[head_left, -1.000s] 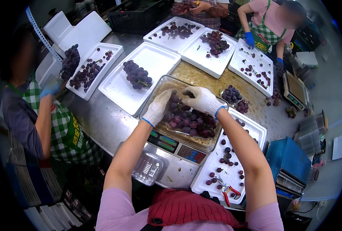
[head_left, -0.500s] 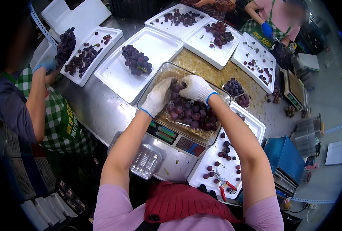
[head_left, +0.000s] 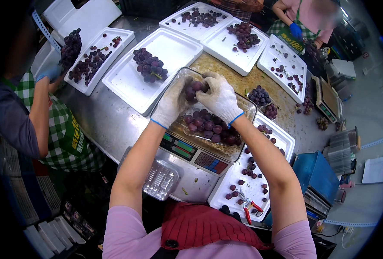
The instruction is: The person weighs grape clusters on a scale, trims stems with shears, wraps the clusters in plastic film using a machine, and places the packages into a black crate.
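Observation:
A small cluster of dark purple grapes (head_left: 194,90) is held between my white-gloved hands. My left hand (head_left: 173,103) cups it from the left, its fingers partly hidden behind the fruit. My right hand (head_left: 220,96) grips the cluster's right side with curled fingers. Just below them, a clear plastic box of grapes (head_left: 209,126) rests on the pan of a digital scale (head_left: 184,149). Red-handled pruning shears (head_left: 248,206) lie among loose grapes in the white foam tray (head_left: 219,193) by my right forearm.
An open clear plastic box (head_left: 161,179) stands near my left forearm. Beyond the scale, a foam tray (head_left: 122,88) holds a grape bunch (head_left: 149,65). Several more foam trays line the far side. Co-workers stand at left and far right; a blue file box (head_left: 314,172) is at right.
My hands have lifted the small grape cluster up out of the box toward me, and it now shows between them. At left, the co-worker's gloved hand has shifted slightly.

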